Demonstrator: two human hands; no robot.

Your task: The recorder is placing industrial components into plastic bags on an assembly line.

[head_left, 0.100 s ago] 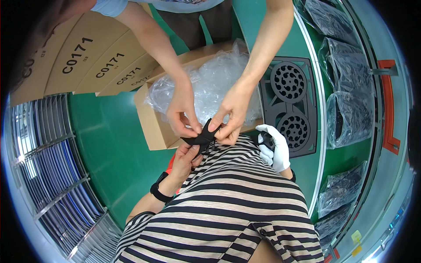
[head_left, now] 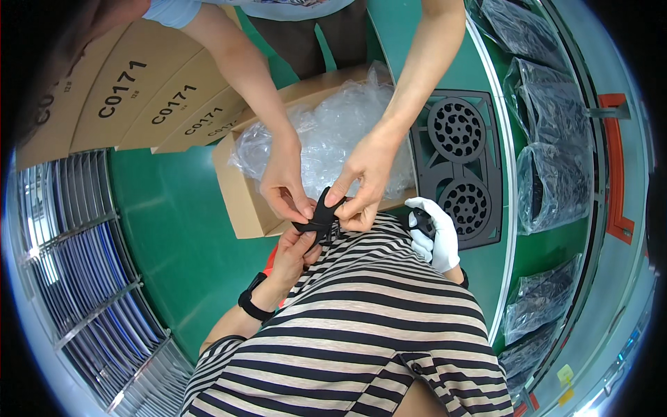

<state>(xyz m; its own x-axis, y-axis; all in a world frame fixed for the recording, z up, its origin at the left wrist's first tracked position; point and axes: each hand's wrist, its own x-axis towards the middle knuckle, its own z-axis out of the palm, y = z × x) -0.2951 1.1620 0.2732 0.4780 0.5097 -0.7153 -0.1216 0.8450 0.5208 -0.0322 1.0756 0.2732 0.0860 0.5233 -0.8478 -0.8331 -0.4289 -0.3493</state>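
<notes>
A black, pliant-looking piece [head_left: 322,217] with pointed ends is held in front of my striped shirt. My bare left hand [head_left: 290,256], with a black band at its wrist, pinches its lower end. Opposite me, a co-worker's two bare hands [head_left: 363,182] grip the same piece from above, so much of its outline is covered. My right hand [head_left: 440,235] wears a white glove. Its fingers curl round a small dark object [head_left: 421,221], whose kind I cannot make out, close to my body at the right.
An open cardboard box [head_left: 237,196] filled with clear plastic bags lies just beyond the hands. Right of it is a black tray [head_left: 495,174] with two round perforated discs. Bagged dark parts [head_left: 556,187] line the far right; large cartons [head_left: 132,90] and a wire rack [head_left: 90,278] stand left.
The co-worker's hand on the left of the view has shifted slightly, and the black piece's upper end has tilted a little left. My own hands look unchanged.
</notes>
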